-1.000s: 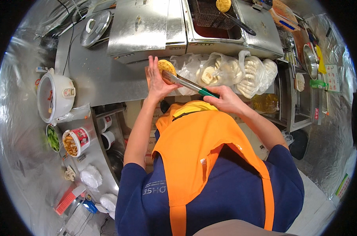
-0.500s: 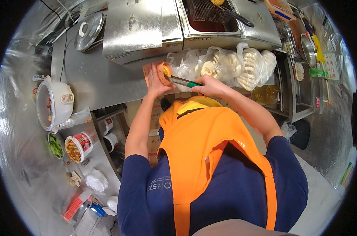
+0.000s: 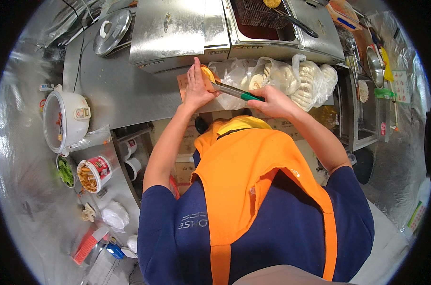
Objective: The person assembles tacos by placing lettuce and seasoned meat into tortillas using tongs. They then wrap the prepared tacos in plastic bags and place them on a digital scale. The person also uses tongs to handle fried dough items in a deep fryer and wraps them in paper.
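Note:
A brown paper bag (image 3: 182, 81) is in my left hand (image 3: 199, 89), its fingers stretched upward along the side and the thumb near the opening. Inside the bag's mouth shows a golden fried flatbread (image 3: 207, 72). My right hand (image 3: 274, 101) grips metal tongs (image 3: 234, 90) with green handle parts. The tips of the tongs reach the bag's opening, where the bag and my left hand partly hide them. Just beyond my right hand, clear plastic bags (image 3: 291, 78) of pale round dough pieces lie along the counter.
Behind the bags stands a fryer (image 3: 265, 31) with a wire basket and a black handle, another golden flatbread (image 3: 272, 3) at its back. A pot lid (image 3: 113, 32) lies far left. A white rice cooker (image 3: 75, 116) and a food bucket (image 3: 95, 173) stand at the left.
My left fingers have straightened upward along the bag, and the flatbread's visible part now sits at the upper edge. The tongs and right hand have shifted slightly right; the whole view has shifted a little.

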A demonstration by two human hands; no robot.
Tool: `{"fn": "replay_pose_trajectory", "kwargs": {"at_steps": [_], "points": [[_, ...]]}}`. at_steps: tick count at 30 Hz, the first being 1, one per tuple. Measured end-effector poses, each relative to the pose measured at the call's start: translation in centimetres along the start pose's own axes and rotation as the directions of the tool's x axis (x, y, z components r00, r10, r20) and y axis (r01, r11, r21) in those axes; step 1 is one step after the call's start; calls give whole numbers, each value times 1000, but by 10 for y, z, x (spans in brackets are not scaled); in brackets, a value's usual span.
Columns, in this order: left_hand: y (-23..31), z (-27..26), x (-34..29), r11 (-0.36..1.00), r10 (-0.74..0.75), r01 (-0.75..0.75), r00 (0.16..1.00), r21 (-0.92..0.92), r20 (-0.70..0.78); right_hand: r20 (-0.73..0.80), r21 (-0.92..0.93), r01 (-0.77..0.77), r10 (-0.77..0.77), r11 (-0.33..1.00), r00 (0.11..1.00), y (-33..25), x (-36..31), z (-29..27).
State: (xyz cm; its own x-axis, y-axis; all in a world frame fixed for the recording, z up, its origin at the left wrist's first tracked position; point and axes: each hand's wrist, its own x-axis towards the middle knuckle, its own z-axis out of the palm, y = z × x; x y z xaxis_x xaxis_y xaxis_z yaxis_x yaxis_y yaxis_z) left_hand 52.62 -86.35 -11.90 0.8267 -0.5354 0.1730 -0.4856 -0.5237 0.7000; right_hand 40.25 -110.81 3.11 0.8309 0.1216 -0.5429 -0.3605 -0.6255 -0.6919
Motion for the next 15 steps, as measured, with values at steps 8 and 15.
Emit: {"fn": "replay_pose_trajectory", "kwargs": {"at_steps": [8, 15], "points": [[27, -18, -11, 979, -148, 111, 964, -171, -221, -263, -356, 401, -502, 844, 824, 1, -52, 1], [35, -40, -13, 990, -97, 64, 953, -124, -285, -212, -321, 310, -387, 895, 897, 2, -65, -3]]}}
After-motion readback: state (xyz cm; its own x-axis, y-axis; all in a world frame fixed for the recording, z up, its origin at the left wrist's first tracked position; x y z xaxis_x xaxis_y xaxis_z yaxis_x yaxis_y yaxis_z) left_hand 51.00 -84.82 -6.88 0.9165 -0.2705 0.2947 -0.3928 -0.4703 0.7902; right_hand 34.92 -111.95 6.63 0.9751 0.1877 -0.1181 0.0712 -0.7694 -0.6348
